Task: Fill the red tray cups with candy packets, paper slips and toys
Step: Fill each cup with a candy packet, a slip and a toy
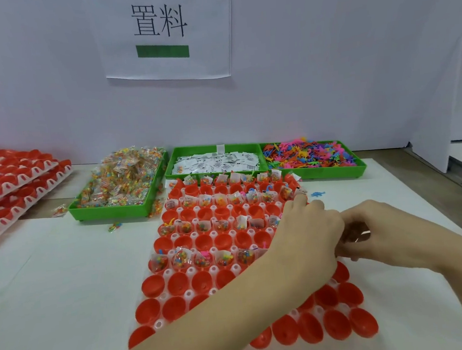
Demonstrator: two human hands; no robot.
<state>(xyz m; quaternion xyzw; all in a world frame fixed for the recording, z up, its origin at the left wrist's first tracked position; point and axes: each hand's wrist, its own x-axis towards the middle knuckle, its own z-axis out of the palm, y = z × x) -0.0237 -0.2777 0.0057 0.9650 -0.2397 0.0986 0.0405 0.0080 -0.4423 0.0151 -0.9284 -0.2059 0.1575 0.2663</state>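
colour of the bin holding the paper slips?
Green plastic bin, white folded paper slips inside; clearest in the head view.

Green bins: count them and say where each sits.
3, in a row behind the red tray: candy packet bin left, paper slip bin middle, toy bin right.

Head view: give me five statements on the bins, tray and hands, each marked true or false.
1. The candy packets fill the leftmost green bin. True.
2. The paper slips lie in the rightmost bin. False: they are in the middle bin; the toys are rightmost.
3. Every cup of the red tray holds something. False: the nearest rows are empty.
4. Both hands, left hand and right hand, meet over the tray's right side. True.
5. The stacked red trays sit at the right. False: at the left.
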